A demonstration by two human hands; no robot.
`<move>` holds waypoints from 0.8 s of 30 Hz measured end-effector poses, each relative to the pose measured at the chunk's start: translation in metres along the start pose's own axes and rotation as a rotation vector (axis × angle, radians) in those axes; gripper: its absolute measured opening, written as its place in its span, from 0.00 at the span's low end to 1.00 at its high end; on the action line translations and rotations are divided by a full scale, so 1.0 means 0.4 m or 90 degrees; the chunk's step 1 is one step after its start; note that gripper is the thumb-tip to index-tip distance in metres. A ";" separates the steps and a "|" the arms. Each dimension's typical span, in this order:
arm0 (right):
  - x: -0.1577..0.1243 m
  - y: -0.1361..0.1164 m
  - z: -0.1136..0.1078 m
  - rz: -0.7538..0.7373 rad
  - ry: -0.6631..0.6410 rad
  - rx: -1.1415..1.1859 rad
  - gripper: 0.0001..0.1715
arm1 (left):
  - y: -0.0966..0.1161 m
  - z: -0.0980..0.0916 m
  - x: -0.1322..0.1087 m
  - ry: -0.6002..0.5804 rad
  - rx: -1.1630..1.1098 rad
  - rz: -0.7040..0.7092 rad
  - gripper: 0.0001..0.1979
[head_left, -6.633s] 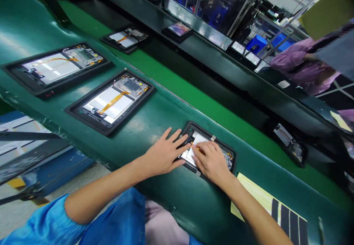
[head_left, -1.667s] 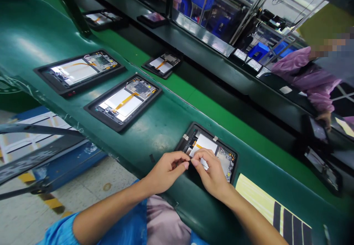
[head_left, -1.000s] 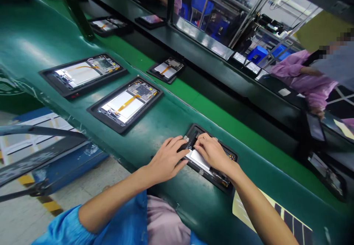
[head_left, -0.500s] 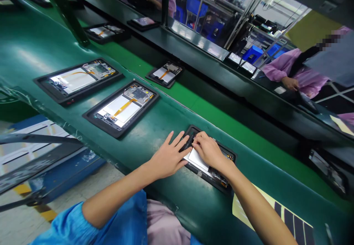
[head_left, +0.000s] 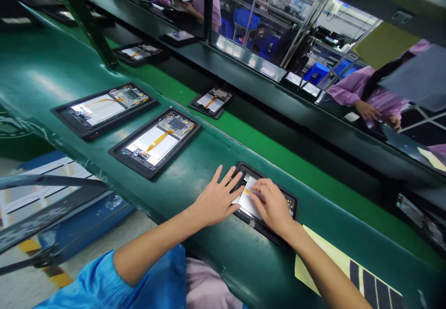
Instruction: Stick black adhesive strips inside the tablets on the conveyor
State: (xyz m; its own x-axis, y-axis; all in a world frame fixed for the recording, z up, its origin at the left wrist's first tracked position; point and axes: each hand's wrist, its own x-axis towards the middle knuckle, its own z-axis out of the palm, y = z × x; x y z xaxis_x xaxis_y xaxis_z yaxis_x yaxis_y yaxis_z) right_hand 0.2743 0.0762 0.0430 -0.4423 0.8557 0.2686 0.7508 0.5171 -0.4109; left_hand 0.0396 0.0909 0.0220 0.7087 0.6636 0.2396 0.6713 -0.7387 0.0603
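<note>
The open tablet (head_left: 248,204) with a flat white panel, set in a black rectangular frame (head_left: 249,167), lies beneath both hands. Since half a second ago, the right hand (head_left: 273,207) has drawn back from the end by the left hand (head_left: 218,202) toward the middle, baring a bit of the thin orange ribbon (head_left: 247,191); the fine work now seems to centre on that ribbon and panel. The right fingers are curled over the panel; whether they pinch anything I cannot tell. The left hand is spread flat, fingertips over the tablet's near end, gripping nothing. Beyond the left hand lies a similar black-framed open tablet (head_left: 153,146); beside the right forearm, a pale yellow sheet with dark strips (head_left: 339,259).
</note>
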 end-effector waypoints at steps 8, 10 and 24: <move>-0.172 -0.042 0.021 -0.143 -0.063 -0.150 0.13 | -0.056 -0.032 0.012 0.062 -0.141 -0.112 0.21; -0.173 -0.015 0.025 -0.117 -0.045 -0.189 0.13 | -0.076 -0.072 0.007 0.134 -0.241 -0.150 0.19; 0.069 0.146 0.056 0.218 0.113 -0.166 0.15 | 0.084 -0.397 0.117 0.324 -0.994 0.090 0.12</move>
State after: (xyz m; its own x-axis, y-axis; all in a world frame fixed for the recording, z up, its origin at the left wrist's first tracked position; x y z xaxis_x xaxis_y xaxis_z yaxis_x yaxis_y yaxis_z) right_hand 0.2951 0.1306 0.0069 -0.0732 0.9478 0.3103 0.9473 0.1634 -0.2755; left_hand 0.0608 0.0784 0.1890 0.3901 0.7134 0.5822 -0.4650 -0.3931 0.7932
